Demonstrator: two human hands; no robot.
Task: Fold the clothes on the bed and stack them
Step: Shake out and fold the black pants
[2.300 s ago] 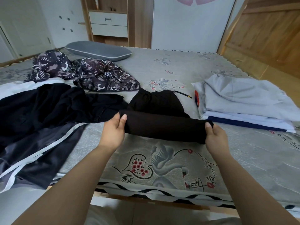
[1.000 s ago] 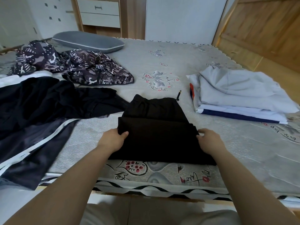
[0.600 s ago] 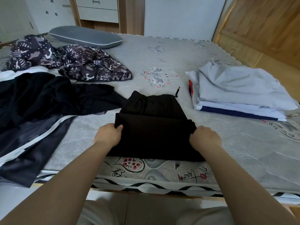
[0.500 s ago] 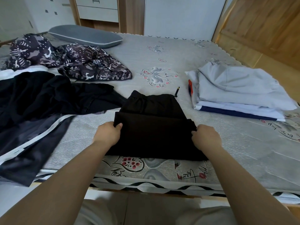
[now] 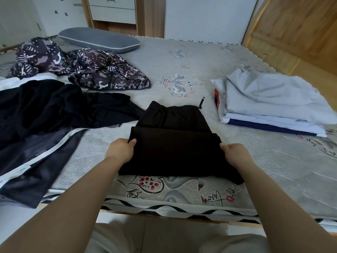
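Observation:
A pair of black trousers (image 5: 173, 145) lies partly folded near the bed's front edge, waistband and drawstring toward the far side. My left hand (image 5: 121, 149) grips the folded layer's left edge, thumb on top. My right hand (image 5: 235, 154) grips its right edge with curled fingers. A stack of folded pale grey and white clothes (image 5: 269, 101) sits to the right. Unfolded dark garments with white stripes (image 5: 42, 121) and a camouflage jacket (image 5: 82, 68) lie to the left.
The bed (image 5: 182, 57) has a grey patterned mattress cover with swan prints. A grey pillow (image 5: 98, 41) lies at the far left. Drawers (image 5: 113, 10) and a white wall stand behind; a wooden door (image 5: 299, 24) is at the right.
The raised folded layer of the trousers has come down flat toward the front edge. Both hands moved nearer with it and now grip its side edges.

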